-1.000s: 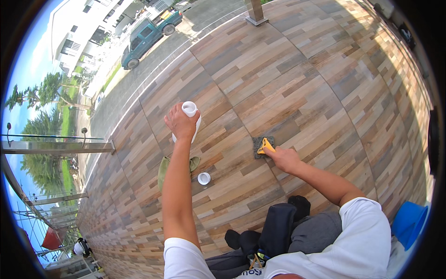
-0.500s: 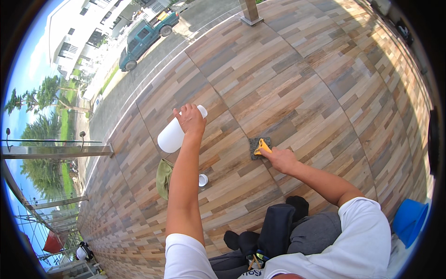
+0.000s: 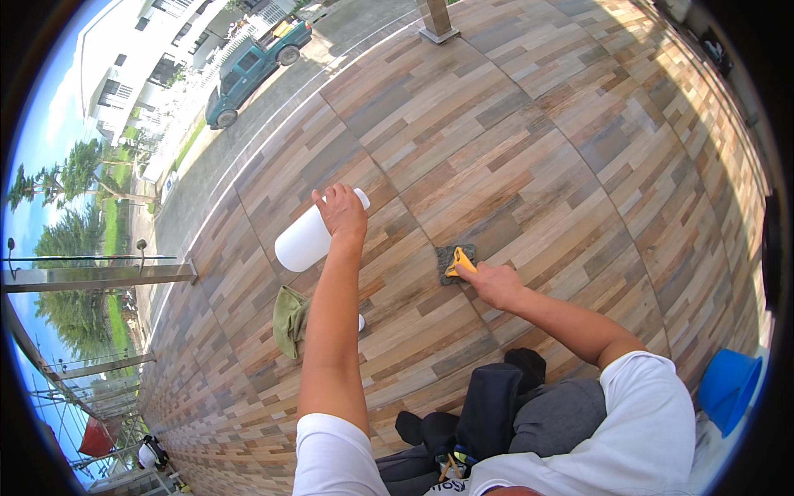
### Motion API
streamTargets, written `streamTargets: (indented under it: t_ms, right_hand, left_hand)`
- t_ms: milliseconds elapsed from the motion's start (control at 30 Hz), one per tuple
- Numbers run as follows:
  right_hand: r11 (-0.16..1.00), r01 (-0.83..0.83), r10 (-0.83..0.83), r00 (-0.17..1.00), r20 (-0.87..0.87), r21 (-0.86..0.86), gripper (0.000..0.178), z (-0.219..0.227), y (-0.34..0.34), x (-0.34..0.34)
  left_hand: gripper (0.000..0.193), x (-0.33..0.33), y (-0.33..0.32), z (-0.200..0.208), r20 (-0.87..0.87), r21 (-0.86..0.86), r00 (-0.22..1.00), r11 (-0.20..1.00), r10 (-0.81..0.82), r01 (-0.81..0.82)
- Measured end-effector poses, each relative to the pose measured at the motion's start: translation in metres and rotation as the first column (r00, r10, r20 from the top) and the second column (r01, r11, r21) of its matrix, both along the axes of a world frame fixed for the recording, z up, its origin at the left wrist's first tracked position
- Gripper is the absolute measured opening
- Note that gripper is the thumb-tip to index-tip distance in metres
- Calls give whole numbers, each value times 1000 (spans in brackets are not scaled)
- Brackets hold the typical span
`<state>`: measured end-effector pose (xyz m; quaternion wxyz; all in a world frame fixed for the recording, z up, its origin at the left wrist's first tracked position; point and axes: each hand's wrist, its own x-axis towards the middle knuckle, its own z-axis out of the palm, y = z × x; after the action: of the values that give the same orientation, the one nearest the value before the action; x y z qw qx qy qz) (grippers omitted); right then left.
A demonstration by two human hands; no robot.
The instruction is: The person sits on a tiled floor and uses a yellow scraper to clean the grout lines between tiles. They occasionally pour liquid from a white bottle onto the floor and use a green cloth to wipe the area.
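Observation:
My left hand (image 3: 342, 213) is wrapped round the neck end of a white plastic bottle (image 3: 303, 240), held tilted over the tiled floor with its wider end toward the lower left. In my right hand (image 3: 495, 286) is the yellow handle of a scrubber (image 3: 460, 263), whose dark grey-green pad lies against the tiles. A crumpled olive-green cloth (image 3: 289, 322) rests on the floor beside my left forearm, which covers part of it. Just past the other side of that forearm peeks a small white round piece (image 3: 361, 323), mostly hidden.
Wood-look tiles (image 3: 562, 215) spread all round me. A blue bucket (image 3: 728, 392) stands at the lower right. Metal posts rise at the top (image 3: 437, 23) and left (image 3: 107, 275). Beyond the floor's edge a teal pickup (image 3: 252, 70) is on the road.
The whole view has shifted slightly, with floor and hands sliding a little left. My left forearm now covers most of the small white piece. Both hands keep their hold.

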<state>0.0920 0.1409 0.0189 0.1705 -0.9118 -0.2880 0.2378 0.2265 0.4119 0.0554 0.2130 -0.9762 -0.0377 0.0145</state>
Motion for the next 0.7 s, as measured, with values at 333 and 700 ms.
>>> streamTargets:
  t_ms: [333,700]
  right_hand:
    - [1000,8,-8,1000,7,17,45,-3,-2,-1]
    - [993,105,-106,994,13,51,41,-3,0,-6]
  left_hand:
    - [24,-2,-9,1,45,-65,999,997,-29,32]
    - [50,3,-11,14,-3,-82,999,995,54,-54]
